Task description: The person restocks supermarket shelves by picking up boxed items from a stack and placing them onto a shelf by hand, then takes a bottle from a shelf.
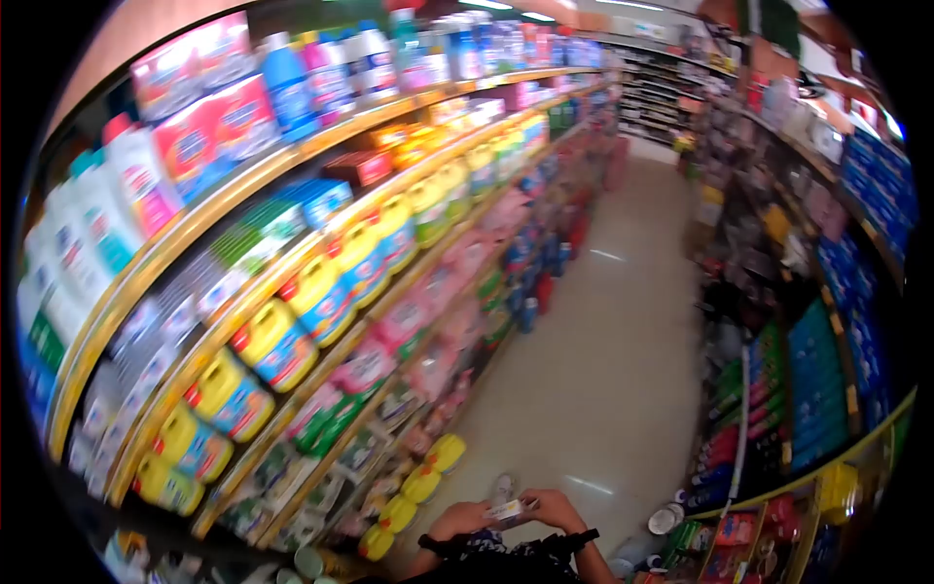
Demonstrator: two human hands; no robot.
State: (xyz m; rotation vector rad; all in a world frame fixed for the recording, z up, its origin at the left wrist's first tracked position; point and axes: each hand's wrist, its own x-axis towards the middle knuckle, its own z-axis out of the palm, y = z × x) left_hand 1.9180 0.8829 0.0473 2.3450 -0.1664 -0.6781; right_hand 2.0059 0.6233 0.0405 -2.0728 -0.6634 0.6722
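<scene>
Low in the view, in front of my body, my left hand and my right hand come together around a small, flat white item with some print on it. The fingers of my left hand close on its left end. My right hand grips the other end, where something dark shows by the fingertips. Blur and small size hide what kind of item it is. Below it, a shoe stands on the floor.
A long shelf unit on the left carries bottles, boxes and yellow jugs. Yellow-topped containers sit low near my left. Shelves with blue packs line the right. A pale tiled floor runs between.
</scene>
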